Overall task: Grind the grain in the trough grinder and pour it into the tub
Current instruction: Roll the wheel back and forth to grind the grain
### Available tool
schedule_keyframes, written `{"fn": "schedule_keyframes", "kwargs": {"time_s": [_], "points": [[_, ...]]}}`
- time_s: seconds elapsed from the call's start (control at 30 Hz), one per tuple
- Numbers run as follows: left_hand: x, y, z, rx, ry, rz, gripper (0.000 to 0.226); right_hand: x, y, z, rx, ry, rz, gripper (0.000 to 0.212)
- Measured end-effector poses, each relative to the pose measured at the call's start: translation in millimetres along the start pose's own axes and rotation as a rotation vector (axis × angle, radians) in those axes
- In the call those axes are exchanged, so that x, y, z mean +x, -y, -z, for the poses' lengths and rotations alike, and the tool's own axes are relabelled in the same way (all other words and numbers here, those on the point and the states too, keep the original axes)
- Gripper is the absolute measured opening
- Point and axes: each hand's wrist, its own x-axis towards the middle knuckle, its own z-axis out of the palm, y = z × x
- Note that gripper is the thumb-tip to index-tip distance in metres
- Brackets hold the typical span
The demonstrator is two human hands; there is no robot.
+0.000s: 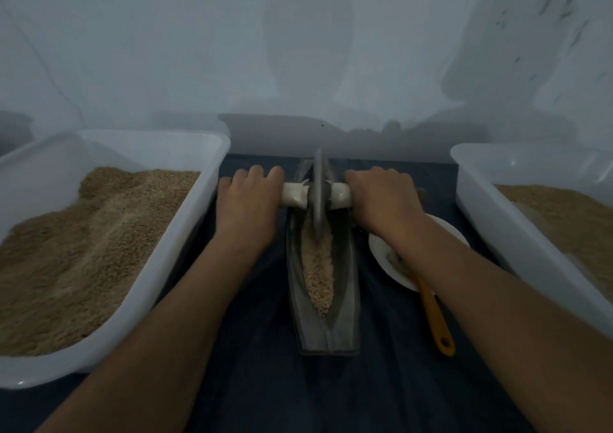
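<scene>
A dark boat-shaped trough grinder (345, 303) lies lengthwise on the dark cloth in the middle. Pale crushed grain (319, 266) fills its groove. A grey metal wheel (318, 193) stands upright in the far part of the trough, on a white axle handle (341, 195). My left hand (248, 200) is shut on the left end of the handle. My right hand (381, 197) is shut on the right end. A white tub (202, 180) at the left holds a large heap of brown ground grain. Another white tub (481, 207) at the right holds grain too.
A small white plate (384, 256) sits right of the trough, partly under my right forearm, with an orange-handled utensil (434, 320) resting on it. A pale wall rises close behind everything. Dark cloth (265, 366) covers the floor between the tubs.
</scene>
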Motion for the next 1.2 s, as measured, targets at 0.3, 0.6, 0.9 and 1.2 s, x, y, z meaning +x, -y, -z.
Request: {"fn": "schedule_keyframes", "kwargs": {"time_s": [0.3,0.6,0.9,1.2], "points": [[-92,9,23,-0.002,-0.084,-0.149,0.042,-86,6,27,-0.079,-0.180,0.213,0.042],[-44,-1,6,0.071,-0.041,-0.030,0.053,-32,3,7,-0.024,-0.052,0.060,0.025],[-26,-6,-2,0.055,-0.133,0.006,0.039,-16,3,-3,-0.015,-0.098,0.009,0.025],[-100,9,8,0.014,-0.132,-0.140,0.049,-94,13,32,-0.075,-0.242,0.209,0.046]]}}
